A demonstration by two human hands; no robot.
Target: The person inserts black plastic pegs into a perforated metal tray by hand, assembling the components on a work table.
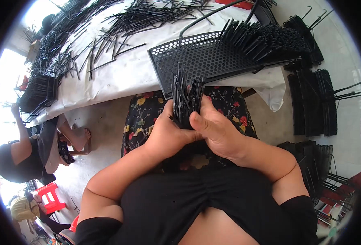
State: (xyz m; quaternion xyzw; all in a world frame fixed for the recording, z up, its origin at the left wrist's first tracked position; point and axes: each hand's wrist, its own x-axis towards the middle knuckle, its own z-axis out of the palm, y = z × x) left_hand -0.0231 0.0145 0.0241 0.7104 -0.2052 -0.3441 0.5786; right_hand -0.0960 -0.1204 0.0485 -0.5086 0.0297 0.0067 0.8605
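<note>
Between my hands, over my lap, stands a bundle of thin black sticks [184, 100], roughly upright with uneven upper ends. My left hand [164, 134] wraps around its left side and near end. My right hand [217, 128] presses on the right side, its thumb lying toward the bundle. The lower ends of the sticks are hidden by the palms. Just beyond the bundle, a black perforated tray [188, 57] with a wire handle rests at the table's edge. Its right part is packed with a dense row of similar black sticks [266, 41].
Loose black sticks [148, 18] lie scattered over the white-covered table [111, 77]. At the left, another person [25, 151] sits by a filled rack [39, 92]. Stacked black racks [315, 102] stand on the floor at right. A red stool [50, 198] is at lower left.
</note>
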